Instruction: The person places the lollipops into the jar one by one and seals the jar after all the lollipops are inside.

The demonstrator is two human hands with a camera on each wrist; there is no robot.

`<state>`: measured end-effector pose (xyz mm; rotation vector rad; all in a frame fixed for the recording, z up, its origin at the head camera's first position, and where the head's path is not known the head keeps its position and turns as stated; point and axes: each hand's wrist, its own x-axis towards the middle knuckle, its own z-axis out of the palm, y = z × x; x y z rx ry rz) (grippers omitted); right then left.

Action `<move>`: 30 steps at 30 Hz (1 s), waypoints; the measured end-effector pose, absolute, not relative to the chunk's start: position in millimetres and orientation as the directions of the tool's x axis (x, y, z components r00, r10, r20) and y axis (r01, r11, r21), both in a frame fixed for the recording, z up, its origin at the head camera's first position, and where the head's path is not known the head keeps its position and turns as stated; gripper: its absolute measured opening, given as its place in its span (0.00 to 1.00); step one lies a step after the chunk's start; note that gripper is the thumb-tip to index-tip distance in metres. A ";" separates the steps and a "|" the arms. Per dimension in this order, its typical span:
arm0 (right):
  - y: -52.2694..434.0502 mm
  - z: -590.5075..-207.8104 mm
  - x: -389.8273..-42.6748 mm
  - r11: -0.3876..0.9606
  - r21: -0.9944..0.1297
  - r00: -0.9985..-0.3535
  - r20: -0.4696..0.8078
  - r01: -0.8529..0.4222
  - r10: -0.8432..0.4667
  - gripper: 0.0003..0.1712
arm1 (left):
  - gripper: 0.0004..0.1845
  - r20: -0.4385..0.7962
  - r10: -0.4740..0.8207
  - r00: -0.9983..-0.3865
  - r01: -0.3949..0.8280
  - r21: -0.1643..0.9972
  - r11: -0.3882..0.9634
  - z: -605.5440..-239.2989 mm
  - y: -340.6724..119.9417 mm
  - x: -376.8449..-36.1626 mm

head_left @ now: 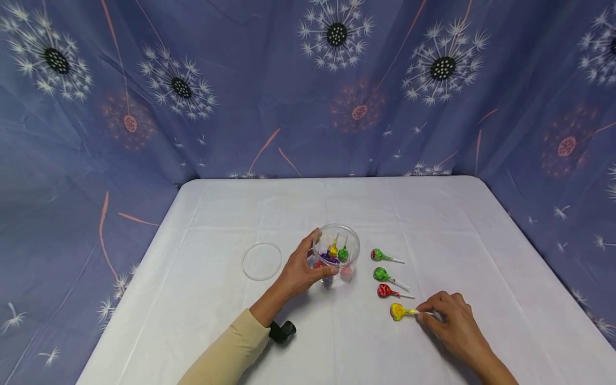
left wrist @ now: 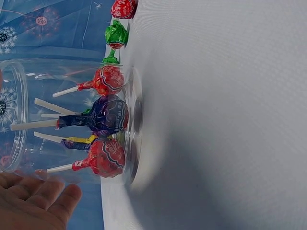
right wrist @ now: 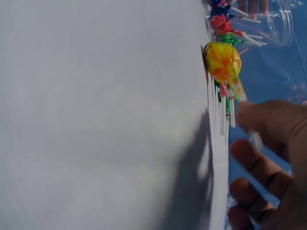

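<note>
My left hand (head_left: 298,274) grips a clear plastic jar (head_left: 357,235) by its side, with fingers and thumb around the wall near the rim. Inside sit several wrapped lollipops; in the left wrist view red ones (left wrist: 108,158) and a purple one (left wrist: 109,115) show, sticks toward the mouth. To the right, my right hand (head_left: 452,323) pinches the white stick of a yellow lollipop (head_left: 397,312) between thumb and finger. Its wrapped head points left, close over the tabletop. Above it in the head view lie a red lollipop (head_left: 384,290) and two green ones (head_left: 381,274), roughly in a column.
A clear round lid (head_left: 280,261) lies flat left of the jar. The table (head_left: 231,208) has a white cloth, and a patterned blue curtain (head_left: 269,96) hangs behind and at both sides. A black device (head_left: 283,332) is strapped at the left wrist.
</note>
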<state>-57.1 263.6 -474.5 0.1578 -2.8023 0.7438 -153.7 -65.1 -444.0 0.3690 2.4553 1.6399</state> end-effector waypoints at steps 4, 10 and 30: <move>262.4 -464.0 -58.3 0.863 -0.463 -0.951 0.304 -0.201 -0.058 0.16 | 0.52 -0.004 0.296 -0.955 0.108 0.927 0.360 -443.8 -65.0 -152.8; 260.5 -445.9 -65.8 0.831 -0.487 -0.933 0.346 -0.270 -0.101 0.14 | 0.52 -0.025 0.289 -0.957 0.090 0.922 0.377 -444.6 -63.5 -153.1; 205.9 -365.0 -136.9 0.647 -0.559 -0.820 0.538 -0.518 -0.192 0.09 | 0.53 -0.001 0.291 -0.957 0.115 0.917 0.382 -443.4 -64.7 -152.4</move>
